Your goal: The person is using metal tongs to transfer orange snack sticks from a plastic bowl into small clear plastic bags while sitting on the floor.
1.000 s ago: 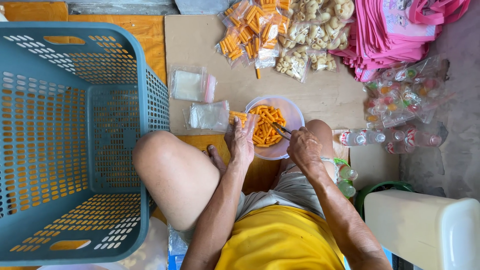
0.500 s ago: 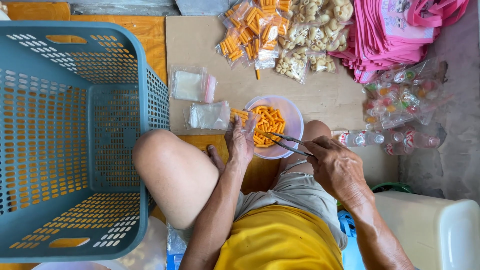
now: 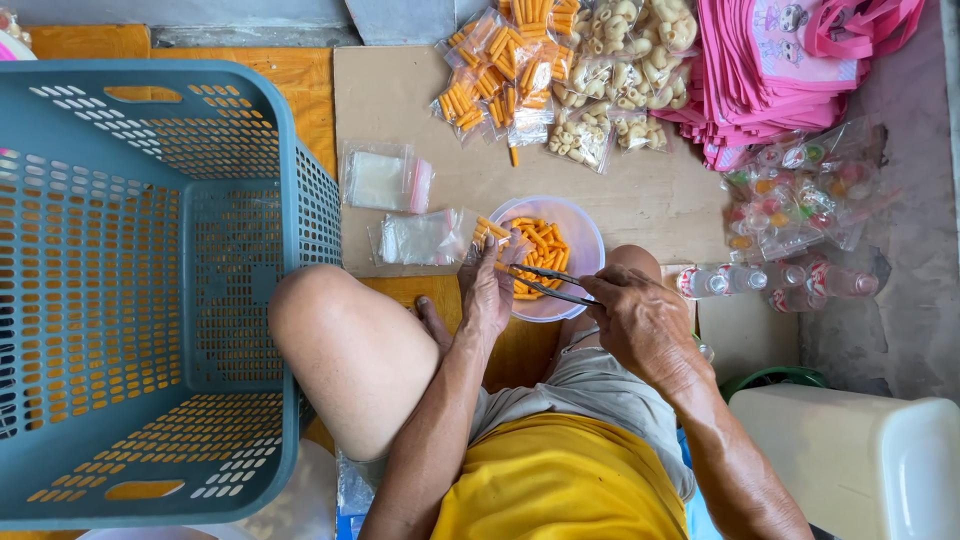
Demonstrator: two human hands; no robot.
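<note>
Big blue basket (image 3: 150,290) fills the left, cardboard sheet (image 3: 640,190) under everything. Clear bowl (image 3: 585,235) of orange snack sticks (image 3: 545,250) sits by the knee. Right hand (image 3: 645,320) clenches dark tongs (image 3: 545,282), tips over the bowl. Left hand (image 3: 490,285) pinches a small bag (image 3: 490,232) at the rim.

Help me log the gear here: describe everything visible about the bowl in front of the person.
The bowl is round, shallow and looks like translucent pale plastic. It sits upright on the cardboard sheet, against the person's knee. It holds a loose heap of orange snack sticks, filling part of it. The left hand holds a small clear bag at its near left rim. The right hand holds metal tongs whose tips reach over its near edge. A flat clear bag lies just left of it.
</note>
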